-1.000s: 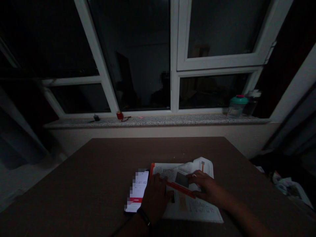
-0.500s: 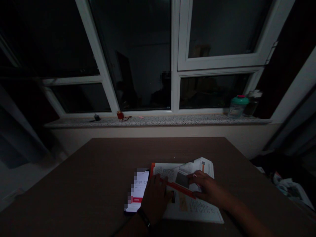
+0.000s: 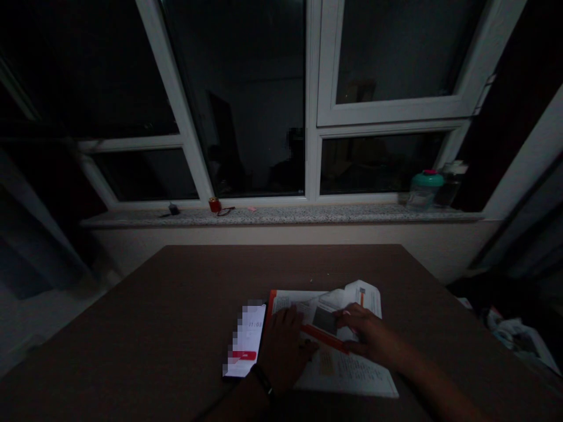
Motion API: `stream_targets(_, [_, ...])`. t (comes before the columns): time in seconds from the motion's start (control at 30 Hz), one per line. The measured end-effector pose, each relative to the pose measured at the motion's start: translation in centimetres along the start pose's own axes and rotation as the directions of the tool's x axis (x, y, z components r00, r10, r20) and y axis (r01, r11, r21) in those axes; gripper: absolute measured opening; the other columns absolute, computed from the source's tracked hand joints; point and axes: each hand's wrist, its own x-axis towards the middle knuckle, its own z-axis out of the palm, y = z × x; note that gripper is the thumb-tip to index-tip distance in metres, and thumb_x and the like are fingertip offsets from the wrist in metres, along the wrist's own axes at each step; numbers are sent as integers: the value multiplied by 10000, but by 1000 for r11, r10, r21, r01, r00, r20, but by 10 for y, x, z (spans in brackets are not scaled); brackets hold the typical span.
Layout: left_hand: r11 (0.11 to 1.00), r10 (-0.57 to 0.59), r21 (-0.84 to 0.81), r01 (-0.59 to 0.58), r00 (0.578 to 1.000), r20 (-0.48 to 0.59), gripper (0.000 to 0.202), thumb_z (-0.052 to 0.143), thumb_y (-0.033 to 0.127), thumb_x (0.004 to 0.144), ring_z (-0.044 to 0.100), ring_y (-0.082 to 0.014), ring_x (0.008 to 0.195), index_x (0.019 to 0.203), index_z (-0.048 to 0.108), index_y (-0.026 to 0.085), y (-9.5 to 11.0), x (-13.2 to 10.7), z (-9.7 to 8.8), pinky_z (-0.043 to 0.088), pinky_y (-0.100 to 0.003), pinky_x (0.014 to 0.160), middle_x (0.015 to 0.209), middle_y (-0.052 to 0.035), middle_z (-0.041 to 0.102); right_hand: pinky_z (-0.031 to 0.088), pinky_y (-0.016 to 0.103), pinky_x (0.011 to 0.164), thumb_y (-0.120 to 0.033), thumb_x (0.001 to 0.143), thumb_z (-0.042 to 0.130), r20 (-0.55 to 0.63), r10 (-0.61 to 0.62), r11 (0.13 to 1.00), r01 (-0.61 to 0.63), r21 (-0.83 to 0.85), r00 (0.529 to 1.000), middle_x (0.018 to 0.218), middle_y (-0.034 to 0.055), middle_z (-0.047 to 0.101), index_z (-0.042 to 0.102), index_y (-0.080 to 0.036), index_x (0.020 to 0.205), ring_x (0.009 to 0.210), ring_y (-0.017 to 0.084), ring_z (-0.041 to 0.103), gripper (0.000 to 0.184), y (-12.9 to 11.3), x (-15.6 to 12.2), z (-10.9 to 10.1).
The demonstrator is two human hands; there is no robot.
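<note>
A printed sheet of paper [image 3: 352, 375] lies on the table with part of it folded over, showing an orange-red strip along the folded edge and a dark printed block. My left hand [image 3: 284, 351], a dark band at its wrist, rests with fingers stretched out on the folded part near its left end. At the right end of the strip, my right hand [image 3: 369, 335] pinches the folded paper between thumb and fingers. Close beside my left hand lies a lit phone [image 3: 250, 337] with a timer-like display, partly blurred out.
The brown table [image 3: 145, 328] reaches to the wall below a granite sill [image 3: 308, 217]. On the sill stand a green-lidded bottle [image 3: 426, 190], a clear bottle [image 3: 451, 184], a small red jar [image 3: 214, 204] and a small dark item [image 3: 173, 208]. Crumpled bags [image 3: 519, 340] lie at right.
My left hand has slid slightly right and down along the folded paper, uncovering a little more of the phone's edge. My right hand keeps its place.
</note>
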Motion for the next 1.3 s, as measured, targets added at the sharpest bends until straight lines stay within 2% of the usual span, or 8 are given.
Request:
stream_targets(0.2, [995,94,-23,-96,994,-57,588,656,542,853,395,-331,1300,1300,552,175,-4,8,10,304,-491,1099,1408,-111,490,425,416,978,-230,791,702,2,0,1000,0,-14,1000,1231,91,624,665,-246,1061,1136,276,539,273,1,0,1])
stream_targets(0.33, [983,178,-42,-180,983,-33,625,577,596,894,355,-331,1338,1368,498,197,-6,15,12,267,-528,1114,1457,-108,444,434,410,964,-229,797,692,4,3,1000,-3,-6,1000,1242,80,615,659,-262,1071,1132,271,537,277,0,-1,0])
stream_targets(0.47, [973,224,-51,-223,975,9,685,590,601,882,312,-352,1372,1415,447,194,-5,18,11,242,-558,1120,1490,-121,400,441,413,955,-228,803,683,-4,1,1000,-1,2,1000,1233,75,618,654,-264,1066,1120,270,543,267,-2,-1,-1])
stream_targets(0.73, [991,135,17,-136,990,34,525,562,425,939,324,-321,1377,1410,455,220,-2,13,7,227,-554,1129,1469,-94,441,432,428,979,-241,788,703,-3,5,1000,-5,7,1000,1256,79,618,648,-259,1078,1155,279,533,295,2,0,1])
stream_targets(0.8, [995,90,34,-91,996,14,517,592,411,917,333,-325,1371,1386,489,219,-3,8,5,228,-545,1131,1458,-97,453,425,433,993,-236,778,714,-11,17,1000,-17,15,1000,1251,75,620,650,-257,1067,1161,275,535,297,3,0,2])
stream_targets(0.9, [998,-17,63,15,999,37,515,622,372,889,368,-357,1342,1354,532,173,-4,-2,1,287,-540,1103,1448,-130,457,424,436,1004,-227,784,706,-18,20,999,-19,32,1000,1256,74,621,655,-259,1057,1177,273,531,280,1,0,2])
stream_targets(1.13, [993,115,3,-115,991,66,489,620,302,889,369,-314,1341,1363,518,243,-6,-5,-2,268,-524,1121,1458,-69,455,439,424,1005,-240,812,678,-9,13,1000,-13,29,1000,1245,75,617,655,-268,1093,1169,267,540,283,0,-1,-1])
stream_targets(1.3, [995,98,-4,-98,991,89,496,626,323,892,367,-304,1343,1371,514,260,-3,-3,-5,258,-518,1125,1459,-56,455,477,378,927,-282,929,505,-69,-29,997,24,-68,997,1104,96,654,651,-233,1054,1059,243,593,198,7,-4,-10])
